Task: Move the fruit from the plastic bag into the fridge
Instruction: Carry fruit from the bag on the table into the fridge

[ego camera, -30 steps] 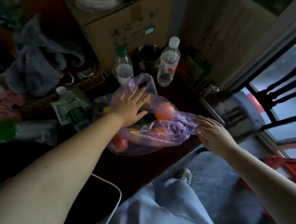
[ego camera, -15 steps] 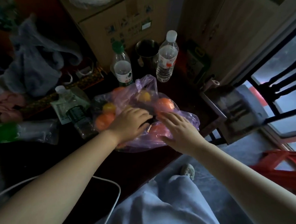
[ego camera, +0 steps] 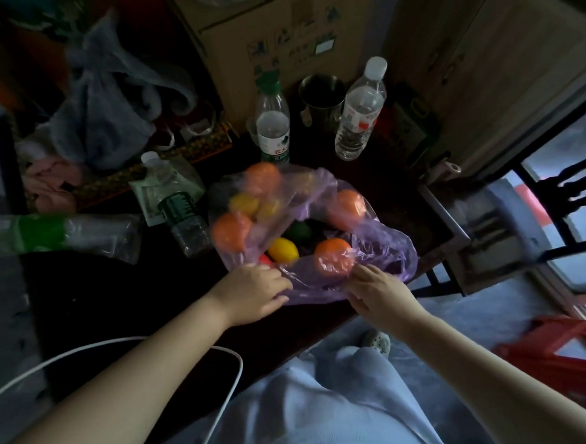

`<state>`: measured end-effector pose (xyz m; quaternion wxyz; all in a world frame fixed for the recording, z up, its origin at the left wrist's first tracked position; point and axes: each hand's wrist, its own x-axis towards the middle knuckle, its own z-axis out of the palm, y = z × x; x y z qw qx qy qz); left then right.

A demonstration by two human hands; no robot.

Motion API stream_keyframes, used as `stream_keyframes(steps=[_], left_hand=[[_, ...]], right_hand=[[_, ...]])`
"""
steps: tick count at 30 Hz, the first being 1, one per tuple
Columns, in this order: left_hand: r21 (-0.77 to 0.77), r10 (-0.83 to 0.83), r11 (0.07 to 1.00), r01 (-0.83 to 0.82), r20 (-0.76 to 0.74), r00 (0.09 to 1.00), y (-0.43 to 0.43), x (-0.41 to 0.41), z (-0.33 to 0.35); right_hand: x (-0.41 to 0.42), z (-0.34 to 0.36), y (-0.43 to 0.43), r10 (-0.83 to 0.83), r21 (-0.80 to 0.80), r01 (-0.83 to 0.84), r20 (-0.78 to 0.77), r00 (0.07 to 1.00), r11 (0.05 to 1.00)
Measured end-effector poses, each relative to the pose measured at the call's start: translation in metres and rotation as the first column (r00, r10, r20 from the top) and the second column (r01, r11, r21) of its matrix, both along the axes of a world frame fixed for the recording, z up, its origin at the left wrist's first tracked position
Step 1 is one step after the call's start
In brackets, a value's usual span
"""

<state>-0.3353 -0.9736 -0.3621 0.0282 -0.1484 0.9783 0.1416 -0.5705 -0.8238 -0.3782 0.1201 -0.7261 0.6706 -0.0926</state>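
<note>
Fruit (ego camera: pixel 333 257) sits in the purple plastic bag (ego camera: pixel 389 250), right at the tabletop's (ego camera: pixel 118 297) front edge. Left grip (ego camera: pixel 254 292) and right grip (ego camera: pixel 381 293) each pinch the bag's near rim, with bottles (ego camera: pixel 273 127) crowding just behind it.

- A single wide-angle camera is worn on the person's head. It faces forward and steeply down, with the plastic bag (ego camera: pixel 389 255) close to the middle of the frame.
- The camera sits close to the bag. The left hand (ego camera: pixel 251 289) and right hand (ego camera: pixel 378 292) meet its near edge, coming in from the lower corners.
- Beyond the bag, the view takes in the worktop (ego camera: pixel 100 295) up to a cardboard box (ego camera: pixel 273 27).
- Nearer than the bag, the person's own lap (ego camera: pixel 313 409) fills the bottom edge.
</note>
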Motion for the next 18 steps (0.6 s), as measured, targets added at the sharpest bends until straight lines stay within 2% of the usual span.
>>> stream_keyframes(steps=[4, 7, 10, 13, 15, 18], left_hand=[[0.024, 0.011, 1.0, -0.012, 0.029, 1.0, 0.01, 0.012, -0.011], [0.041, 0.04, 0.998, -0.039, -0.018, 0.999, 0.015, 0.019, -0.012], [0.024, 0.06, 0.998, -0.057, -0.144, 0.988, 0.016, 0.016, 0.001], [-0.083, 0.069, 0.992, -0.093, -0.254, 0.965, 0.009, -0.001, 0.023], [-0.167, 0.13, 0.97, -0.176, -0.258, 0.957, 0.0, -0.012, 0.034], [-0.22, 0.282, 0.922, -0.318, -0.183, 0.942, -0.016, -0.026, 0.044]], right_hand=[[0.007, -0.012, 0.013, -0.022, 0.122, 0.017, 0.039, 0.999, 0.992], [0.014, -0.008, 0.013, -0.038, 0.144, 0.026, 0.081, 0.996, 0.989], [0.018, 0.007, 0.005, -0.077, 0.024, 0.075, 0.099, 0.992, 0.997], [0.018, 0.023, -0.018, -0.169, -0.096, 0.186, 0.166, 0.972, 0.978], [0.019, 0.031, -0.04, -0.196, -0.122, 0.221, 0.185, 0.963, 0.968], [0.019, 0.038, -0.074, -0.2, -0.092, 0.218, 0.172, 0.964, 0.972]])
